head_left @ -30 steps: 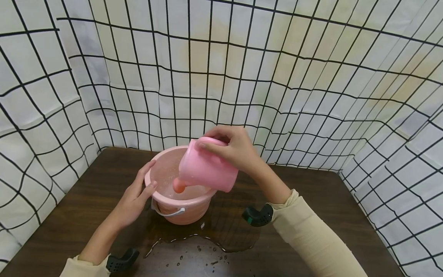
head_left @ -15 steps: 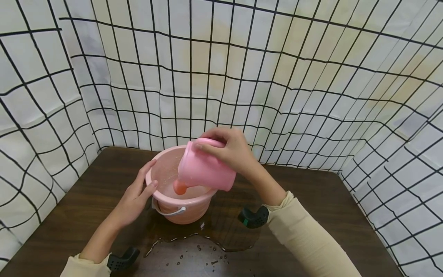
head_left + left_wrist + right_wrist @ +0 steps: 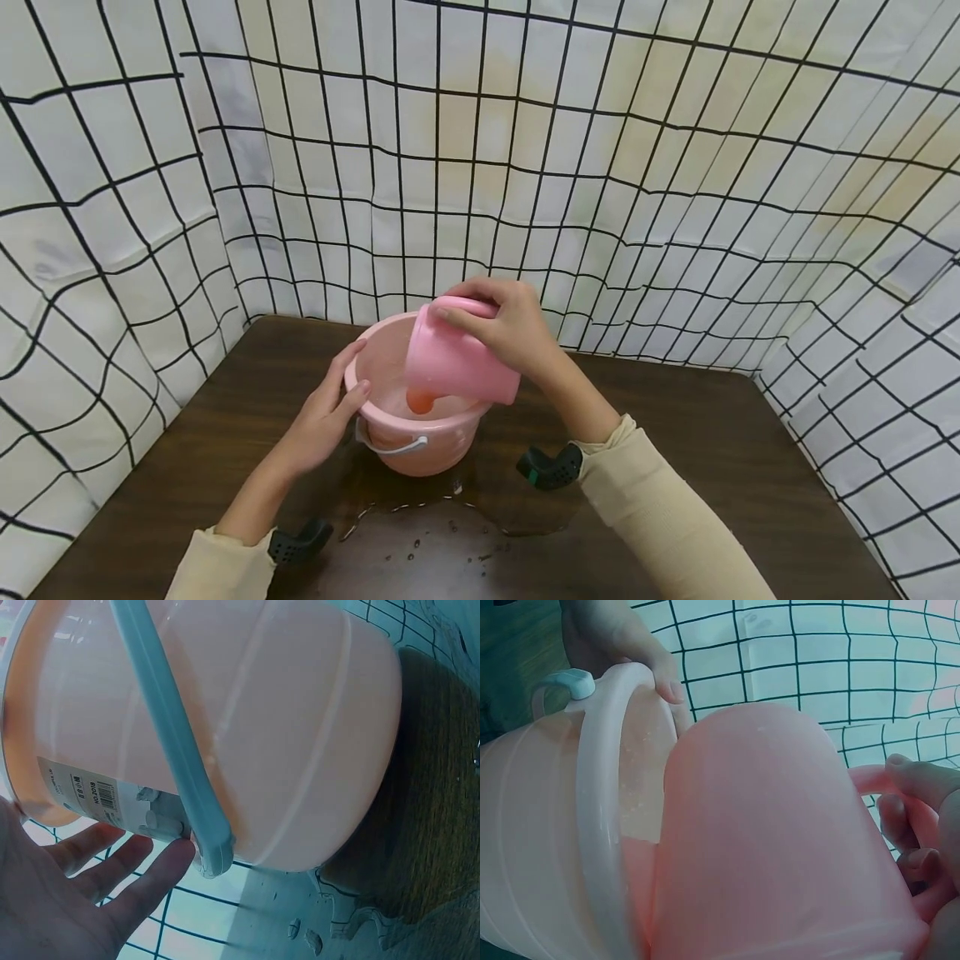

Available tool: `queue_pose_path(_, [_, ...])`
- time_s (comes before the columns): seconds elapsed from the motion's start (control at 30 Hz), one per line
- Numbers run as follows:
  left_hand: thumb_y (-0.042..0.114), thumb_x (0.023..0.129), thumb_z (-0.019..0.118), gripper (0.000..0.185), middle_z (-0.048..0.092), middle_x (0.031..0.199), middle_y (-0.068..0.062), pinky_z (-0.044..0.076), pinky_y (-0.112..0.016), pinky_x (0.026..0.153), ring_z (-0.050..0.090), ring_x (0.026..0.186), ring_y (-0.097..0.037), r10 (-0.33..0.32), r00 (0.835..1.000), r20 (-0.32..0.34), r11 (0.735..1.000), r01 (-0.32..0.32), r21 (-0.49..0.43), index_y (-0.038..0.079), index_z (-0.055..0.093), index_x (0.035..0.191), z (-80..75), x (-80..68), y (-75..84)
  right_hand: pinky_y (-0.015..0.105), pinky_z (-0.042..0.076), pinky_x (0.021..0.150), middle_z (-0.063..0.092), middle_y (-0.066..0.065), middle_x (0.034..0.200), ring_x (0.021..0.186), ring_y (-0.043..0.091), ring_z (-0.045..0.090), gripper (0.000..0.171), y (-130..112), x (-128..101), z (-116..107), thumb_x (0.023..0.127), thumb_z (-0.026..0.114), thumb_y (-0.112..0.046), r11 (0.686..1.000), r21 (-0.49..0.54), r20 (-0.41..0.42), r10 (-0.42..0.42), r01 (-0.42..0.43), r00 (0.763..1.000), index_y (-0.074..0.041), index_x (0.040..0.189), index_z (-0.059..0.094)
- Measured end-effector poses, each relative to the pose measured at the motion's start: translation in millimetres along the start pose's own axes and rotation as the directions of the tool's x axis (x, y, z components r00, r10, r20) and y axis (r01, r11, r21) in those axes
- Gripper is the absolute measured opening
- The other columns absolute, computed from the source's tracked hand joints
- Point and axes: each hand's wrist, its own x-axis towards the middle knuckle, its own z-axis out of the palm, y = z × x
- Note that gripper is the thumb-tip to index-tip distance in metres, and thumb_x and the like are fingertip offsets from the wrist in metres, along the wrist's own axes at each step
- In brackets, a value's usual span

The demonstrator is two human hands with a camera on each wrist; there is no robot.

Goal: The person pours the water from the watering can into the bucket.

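A pink bucket (image 3: 420,446) with a white handle (image 3: 393,446) stands on a dark wooden table (image 3: 712,450). My right hand (image 3: 513,329) grips a pink cup (image 3: 457,362) by its handle and holds it tipped, mouth down, over the bucket. An orange ball (image 3: 420,402) shows at the cup's mouth, inside the bucket. My left hand (image 3: 330,412) rests with straight fingers against the bucket's left side and rim. The left wrist view shows the bucket wall (image 3: 285,735) and my left hand's fingers (image 3: 112,862) straight beside it. The right wrist view shows the cup (image 3: 780,847) over the bucket rim (image 3: 596,825).
A water puddle (image 3: 450,512) with scattered drops spreads on the table in front of the bucket. White cloth walls with a black grid (image 3: 525,167) close in the table at the back and on both sides.
The head view has shifted, so bucket and hands sit further right in the picture. The orange ball now lies lower behind the bucket's rim. Both hands keep their hold.
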Motion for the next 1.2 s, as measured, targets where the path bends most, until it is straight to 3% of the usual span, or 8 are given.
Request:
queue_pose_path(0.47, [0.030, 0.103, 0.040, 0.059, 0.021, 0.159, -0.016, 0.031, -0.067, 0.107, 0.029, 0.141, -0.041, -0.012, 1.000, -0.016, 1.000, 0.012, -0.023, 0.029, 0.013, 0.155, 3.9, -1.9, 0.1, 0.026, 0.052, 0.070, 0.073, -0.007, 0.089, 0.080, 0.008, 0.062, 0.017, 0, -6, -4, 0.084, 0.075, -0.036, 1.000, 0.016, 0.003, -0.011, 0.011, 1.000, -0.022, 0.094, 0.075])
queue_pose_path(1.2, [0.030, 0.102, 0.041, 0.058, 0.021, 0.159, -0.015, 0.029, -0.067, 0.108, 0.030, 0.141, -0.041, -0.008, 0.999, -0.032, 1.000, 0.008, -0.013, 0.029, 0.015, 0.154, 0.5, -2.7, 1.9, 0.024, 0.053, 0.073, 0.072, -0.003, 0.091, 0.084, 0.009, 0.062, 0.018, 12, -25, -28, 0.086, 0.073, -0.031, 1.000, 0.027, -0.110, -0.005, 0.008, 0.994, -0.019, 0.100, 0.073])
